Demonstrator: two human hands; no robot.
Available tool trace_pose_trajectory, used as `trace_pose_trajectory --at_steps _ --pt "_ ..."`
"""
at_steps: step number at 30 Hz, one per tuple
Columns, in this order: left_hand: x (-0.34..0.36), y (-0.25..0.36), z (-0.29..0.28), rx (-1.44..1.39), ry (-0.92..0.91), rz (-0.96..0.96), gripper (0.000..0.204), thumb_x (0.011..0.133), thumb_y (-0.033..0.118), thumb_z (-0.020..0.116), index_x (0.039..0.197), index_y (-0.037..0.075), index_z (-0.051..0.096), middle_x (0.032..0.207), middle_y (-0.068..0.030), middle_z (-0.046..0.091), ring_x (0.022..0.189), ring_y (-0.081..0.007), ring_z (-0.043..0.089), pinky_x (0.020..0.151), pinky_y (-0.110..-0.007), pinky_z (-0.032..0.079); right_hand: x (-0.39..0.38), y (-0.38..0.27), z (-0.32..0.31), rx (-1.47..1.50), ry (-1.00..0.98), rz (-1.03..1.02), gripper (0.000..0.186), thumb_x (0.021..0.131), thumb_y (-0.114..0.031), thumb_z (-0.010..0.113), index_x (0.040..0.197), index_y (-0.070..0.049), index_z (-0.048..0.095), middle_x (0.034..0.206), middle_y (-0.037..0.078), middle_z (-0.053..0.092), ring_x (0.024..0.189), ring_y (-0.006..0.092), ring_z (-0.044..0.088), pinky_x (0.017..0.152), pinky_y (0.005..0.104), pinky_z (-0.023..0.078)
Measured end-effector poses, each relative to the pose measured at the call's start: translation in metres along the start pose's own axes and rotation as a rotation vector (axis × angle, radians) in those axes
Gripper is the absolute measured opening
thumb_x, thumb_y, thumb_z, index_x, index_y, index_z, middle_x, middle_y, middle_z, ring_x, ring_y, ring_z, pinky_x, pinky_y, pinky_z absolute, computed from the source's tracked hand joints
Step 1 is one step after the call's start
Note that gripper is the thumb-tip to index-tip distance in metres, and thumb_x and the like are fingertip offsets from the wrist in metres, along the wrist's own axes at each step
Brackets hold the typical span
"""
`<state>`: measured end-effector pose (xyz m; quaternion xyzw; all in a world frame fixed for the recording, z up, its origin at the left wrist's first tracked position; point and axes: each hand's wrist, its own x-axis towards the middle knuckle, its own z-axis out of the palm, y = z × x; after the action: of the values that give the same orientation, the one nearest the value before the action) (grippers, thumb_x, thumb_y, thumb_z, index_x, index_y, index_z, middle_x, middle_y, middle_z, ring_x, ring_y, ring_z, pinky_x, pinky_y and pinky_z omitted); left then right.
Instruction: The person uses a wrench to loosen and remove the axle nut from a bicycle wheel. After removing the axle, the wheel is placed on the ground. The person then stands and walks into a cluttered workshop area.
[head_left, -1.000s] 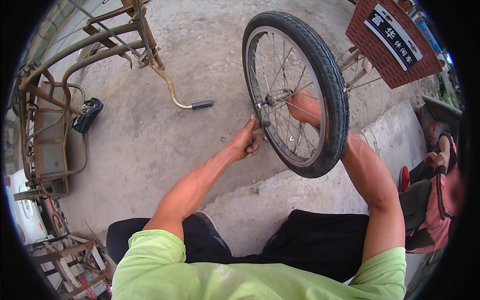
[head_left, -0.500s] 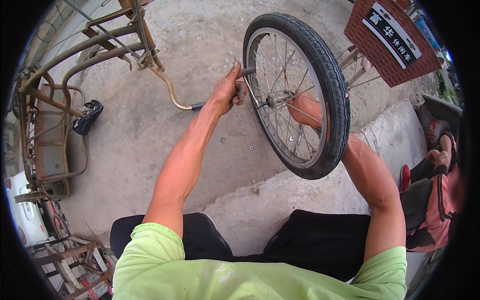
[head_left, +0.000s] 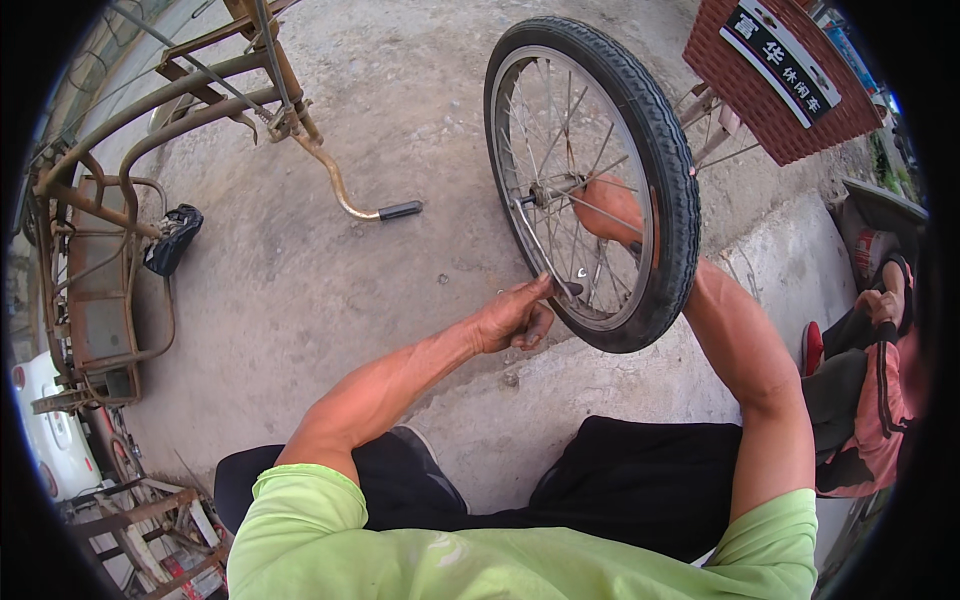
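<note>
A bicycle wheel (head_left: 672, 240) with black tire, silver rim and spokes stands upright before me. A bent metal wrench (head_left: 536, 240) runs from its hub (head_left: 540, 195) down to a dark handle low by the rim. My left hand (head_left: 512, 320) has its thumb at that handle, fingers curled just below it. My right hand (head_left: 606, 208) is behind the spokes, closed near the hub; what it holds is hidden. A small open-ended metal piece (head_left: 582, 273) shows through the spokes, on the ground.
A rusty tricycle frame (head_left: 140, 280) with crank and black bag (head_left: 175, 240) stands at left. A wicker basket (head_left: 760, 110) hangs upper right. A person in pink and red shoes (head_left: 870, 400) is at right. A concrete step edge (head_left: 760, 280) crosses the ground; a white vehicle (head_left: 55, 430) is lower left.
The wrench handle and my left hand rose to the upper left of the wheel half a second ago, then swung down to the lower rim. My right hand stays behind the hub.
</note>
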<state>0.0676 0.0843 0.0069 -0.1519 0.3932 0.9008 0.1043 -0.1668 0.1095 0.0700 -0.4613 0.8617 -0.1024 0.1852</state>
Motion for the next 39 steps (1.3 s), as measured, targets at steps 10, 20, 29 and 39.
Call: trace_pose_trajectory --at_steps 10,20,29,39 --pt "0.015 0.154 -0.067 0.163 0.330 0.348 0.085 0.101 0.074 0.038 0.145 0.004 0.053 0.051 0.0004 0.046 0.039 -0.0082 0.036 0.043 -0.025 0.032 -0.016 -0.010 -0.020 -0.058 -0.064 -0.084 0.036 0.099 -0.027 0.059 0.095 0.009 0.068 0.087 0.034 0.068 0.087 0.0492 0.070 0.075 0.0560 0.054" --pt "0.028 -0.002 -0.087 -0.152 0.398 0.039 0.080 0.098 0.080 0.035 0.136 0.014 0.058 0.051 -0.0002 0.043 0.039 -0.0110 0.034 0.048 -0.030 0.033 -0.008 -0.010 -0.012 -0.081 -0.012 0.004 0.036 0.097 -0.026 0.060 0.093 0.008 0.070 0.087 0.033 0.069 0.086 0.0490 0.070 0.076 0.0553 0.055" --pt "-0.010 0.025 0.022 -0.018 -0.098 0.107 0.086 0.099 0.078 0.031 0.146 0.009 0.052 0.051 -0.0002 0.047 0.039 -0.0098 0.039 0.049 -0.027 0.040 -0.007 -0.012 -0.011 -0.110 -0.042 0.037 0.035 0.098 -0.025 0.058 0.093 0.006 0.072 0.088 0.032 0.070 0.084 0.0468 0.071 0.072 0.0539 0.055" --pt "0.012 0.134 -0.099 0.145 0.393 0.279 0.092 0.096 0.081 0.038 0.147 0.005 0.052 0.051 0.0019 0.044 0.039 -0.0090 0.034 0.048 -0.028 0.033 -0.021 -0.023 -0.023 -0.072 -0.060 -0.066 0.032 0.097 -0.024 0.062 0.098 0.008 0.065 0.086 0.032 0.069 0.085 0.0473 0.070 0.074 0.0534 0.054"
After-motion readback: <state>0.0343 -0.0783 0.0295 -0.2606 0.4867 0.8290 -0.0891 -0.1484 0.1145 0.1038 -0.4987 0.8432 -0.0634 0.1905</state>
